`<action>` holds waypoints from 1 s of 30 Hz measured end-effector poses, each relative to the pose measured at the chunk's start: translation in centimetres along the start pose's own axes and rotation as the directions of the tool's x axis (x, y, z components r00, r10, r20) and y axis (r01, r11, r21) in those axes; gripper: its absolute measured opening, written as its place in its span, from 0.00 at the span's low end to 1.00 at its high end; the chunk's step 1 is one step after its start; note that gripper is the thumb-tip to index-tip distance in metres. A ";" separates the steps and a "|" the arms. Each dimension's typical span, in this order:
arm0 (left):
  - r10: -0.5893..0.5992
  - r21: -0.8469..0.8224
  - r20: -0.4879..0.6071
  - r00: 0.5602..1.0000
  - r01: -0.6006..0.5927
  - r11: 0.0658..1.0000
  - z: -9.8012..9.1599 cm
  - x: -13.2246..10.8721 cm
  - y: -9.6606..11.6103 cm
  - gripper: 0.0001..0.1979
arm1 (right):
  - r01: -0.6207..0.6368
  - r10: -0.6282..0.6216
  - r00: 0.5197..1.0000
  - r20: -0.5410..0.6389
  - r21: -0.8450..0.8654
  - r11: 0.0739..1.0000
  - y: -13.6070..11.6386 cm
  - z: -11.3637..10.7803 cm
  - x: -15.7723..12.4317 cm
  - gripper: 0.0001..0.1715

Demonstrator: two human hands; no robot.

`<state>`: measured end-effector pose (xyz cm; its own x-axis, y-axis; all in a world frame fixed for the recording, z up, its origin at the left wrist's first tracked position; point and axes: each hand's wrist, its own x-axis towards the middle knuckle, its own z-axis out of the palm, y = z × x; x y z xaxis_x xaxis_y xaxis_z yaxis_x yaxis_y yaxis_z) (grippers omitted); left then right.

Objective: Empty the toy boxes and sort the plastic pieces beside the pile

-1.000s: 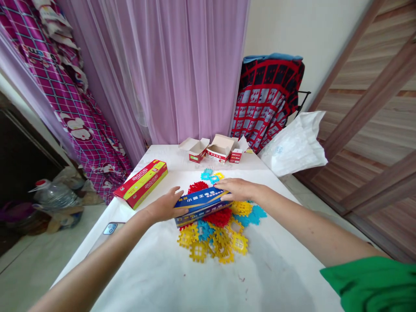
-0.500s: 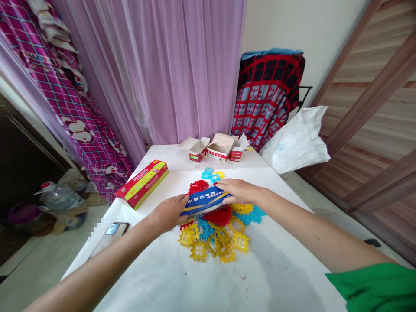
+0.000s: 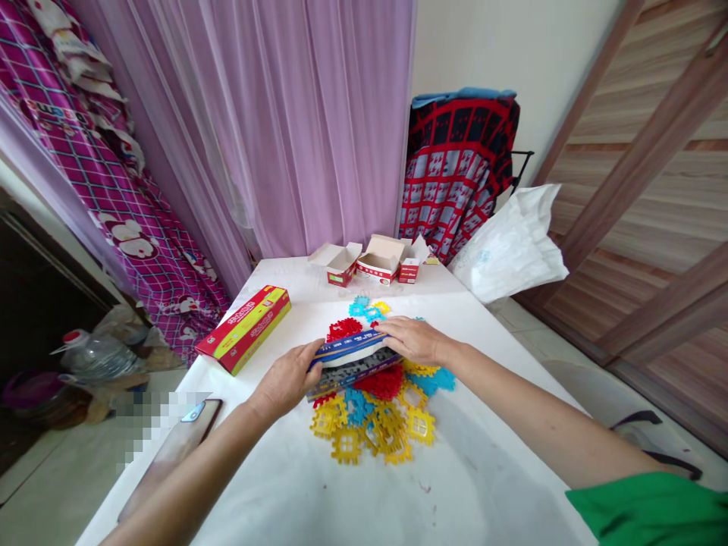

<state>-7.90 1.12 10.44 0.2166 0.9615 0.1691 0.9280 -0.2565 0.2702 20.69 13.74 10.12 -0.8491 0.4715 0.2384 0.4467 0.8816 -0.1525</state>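
Note:
Above a pile of notched plastic pieces, I hold a blue cardboard box (image 3: 353, 347) with pale lettering. My left hand (image 3: 289, 375) grips its left end, fingers on top and thumb towards me. At the opposite end, my right hand (image 3: 415, 339) lies over the top with its fingers bent round the edge. The long side facing me has a gap below the lid, where dark grey contents (image 3: 353, 373) show; I cannot tell what they are. Yellow pieces (image 3: 392, 430), red pieces (image 3: 382, 383) and blue pieces (image 3: 439, 381) lie underneath and around it.
On the white table (image 3: 273, 470), a long red and yellow box (image 3: 246, 330) lies left and a phone (image 3: 171, 462) near the left edge. Several small open cartons (image 3: 378, 262) stand at the back. A white bag (image 3: 512, 243) is beyond the right edge.
The box's top has tilted back, and a gap along its near side now shows the grey contents. Both hands have stayed on its ends. The view has shifted slightly.

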 end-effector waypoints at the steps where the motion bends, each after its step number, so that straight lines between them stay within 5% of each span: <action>1: -0.001 -0.015 -0.032 0.999 0.000 1.000 0.5 -0.2 -0.2 0.24 | -0.007 0.008 1.000 -0.020 0.019 1.000 0.1 0.1 -0.1 0.22; 7: -0.043 -0.153 -0.251 0.967 0.004 0.988 3.0 -2.1 -1.9 0.29 | -0.045 0.057 0.994 -0.095 0.119 0.992 0.1 0.8 -1.3 0.31; 15: -0.253 -0.436 -0.251 0.934 0.124 0.891 3.4 -4.6 -3.0 0.40 | -0.253 0.356 0.911 -0.211 0.395 0.883 1.5 2.3 -4.9 0.35; 18: -0.369 -0.483 -0.331 0.869 0.180 0.857 3.2 -5.9 -3.3 0.32 | -0.322 0.504 0.834 -0.224 0.544 0.775 1.8 3.4 -6.5 0.27; 21: -0.413 -0.448 -0.427 0.805 0.208 0.869 3.1 -6.9 -2.8 0.21 | -0.308 0.528 0.787 -0.319 0.538 0.785 1.1 4.4 -7.0 0.19; 26: -0.301 -0.334 -0.556 0.775 0.124 0.934 2.8 -7.0 -0.8 0.17 | -0.280 0.480 0.724 -0.495 0.426 0.860 -1.1 4.7 -6.0 0.16; 30: -0.320 -0.354 -0.542 0.777 0.134 0.926 2.1 -6.2 -0.4 0.17 | -0.314 0.472 0.740 -0.478 0.375 0.872 -1.4 3.1 -5.2 0.15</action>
<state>-9.01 -4.52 7.28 -0.2929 0.7758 0.5589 0.7808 -0.1432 0.6081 23.61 9.94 6.12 -0.2826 0.7765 0.5632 0.5503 0.6122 -0.5679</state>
